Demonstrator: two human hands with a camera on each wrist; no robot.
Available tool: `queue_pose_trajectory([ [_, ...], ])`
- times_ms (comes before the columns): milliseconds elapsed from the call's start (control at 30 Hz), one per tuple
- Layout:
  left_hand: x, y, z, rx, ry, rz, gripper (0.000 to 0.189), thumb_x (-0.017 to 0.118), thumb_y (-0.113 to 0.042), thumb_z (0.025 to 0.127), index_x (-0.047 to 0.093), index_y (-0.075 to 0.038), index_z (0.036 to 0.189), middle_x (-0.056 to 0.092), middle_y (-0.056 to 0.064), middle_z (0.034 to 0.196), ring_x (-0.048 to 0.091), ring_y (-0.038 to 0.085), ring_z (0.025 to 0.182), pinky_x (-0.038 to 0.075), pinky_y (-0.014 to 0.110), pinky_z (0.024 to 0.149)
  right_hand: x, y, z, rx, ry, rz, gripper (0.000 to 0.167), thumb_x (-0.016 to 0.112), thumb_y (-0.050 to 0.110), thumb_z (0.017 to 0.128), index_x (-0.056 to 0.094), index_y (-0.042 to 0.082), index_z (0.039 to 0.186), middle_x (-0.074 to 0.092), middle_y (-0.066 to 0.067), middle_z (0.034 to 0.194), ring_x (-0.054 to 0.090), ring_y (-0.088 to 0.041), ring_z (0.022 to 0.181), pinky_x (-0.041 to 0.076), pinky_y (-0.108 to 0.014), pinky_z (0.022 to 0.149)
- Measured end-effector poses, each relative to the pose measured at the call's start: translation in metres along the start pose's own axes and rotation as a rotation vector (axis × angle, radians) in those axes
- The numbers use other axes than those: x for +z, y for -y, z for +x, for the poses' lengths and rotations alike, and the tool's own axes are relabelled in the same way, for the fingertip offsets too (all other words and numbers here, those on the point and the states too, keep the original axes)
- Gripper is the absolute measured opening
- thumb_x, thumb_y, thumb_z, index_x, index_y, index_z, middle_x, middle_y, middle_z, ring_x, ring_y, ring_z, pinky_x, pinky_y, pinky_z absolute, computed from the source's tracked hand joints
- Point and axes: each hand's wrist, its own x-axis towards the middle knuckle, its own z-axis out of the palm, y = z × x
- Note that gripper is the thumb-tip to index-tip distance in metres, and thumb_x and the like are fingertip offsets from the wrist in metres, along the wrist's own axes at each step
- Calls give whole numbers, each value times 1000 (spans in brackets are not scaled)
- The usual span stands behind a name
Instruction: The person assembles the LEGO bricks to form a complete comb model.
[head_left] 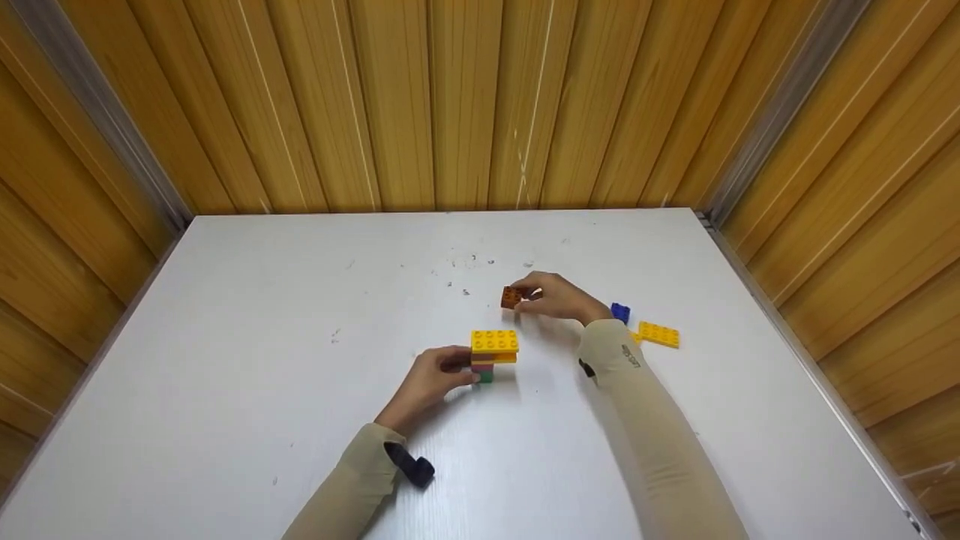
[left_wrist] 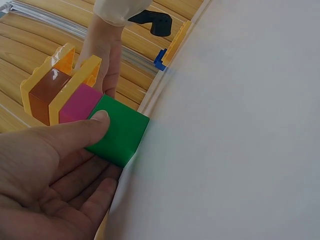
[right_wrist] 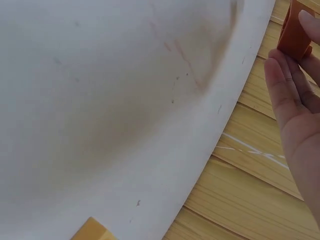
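Observation:
My left hand grips a small stack of toy building bricks at its lower end, thumb on the green brick. Above the green come a magenta brick, a yellow plate, a brown brick and a second yellow plate on top. The plates jut out to the right past the narrower bricks. Farther back and to the right, my right hand pinches a loose brown brick between thumb and fingers, its studs showing in the head view. In the right wrist view that brick sits at the upper right corner.
Right of my right wrist lie a blue brick and a yellow plate, with another bit of yellow partly hidden by the sleeve. The white table meets wood-patterned walls at the back and sides.

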Motion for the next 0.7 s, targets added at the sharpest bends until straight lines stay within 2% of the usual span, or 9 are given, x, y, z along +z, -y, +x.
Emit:
queue_pose_trajectory([
  [133,0,-1,0,-10,-2,-9,44,72,-17,84,62,-8,126,66,8,122,62,22,113,47,40,102,-3,5,-3,-62,7,-19,45,64,24,92,57,5,132,60,-15,122,57,-32,114,46,-47,102],
  [367,0,-1,-1,6,1,-8,45,73,-20,84,62,-9,127,65,9,124,61,23,115,47,41,102,-8,15,-6,-151,21,41,43,66,20,91,59,5,131,60,-15,119,58,-32,115,48,-42,101],
  [700,-1,-2,-1,2,-4,0,45,73,-21,84,63,-10,126,66,9,123,60,24,115,47,42,103,-15,27,-11,-184,36,20,41,66,24,91,61,9,129,62,-10,117,60,-26,111,49,-41,101],
])
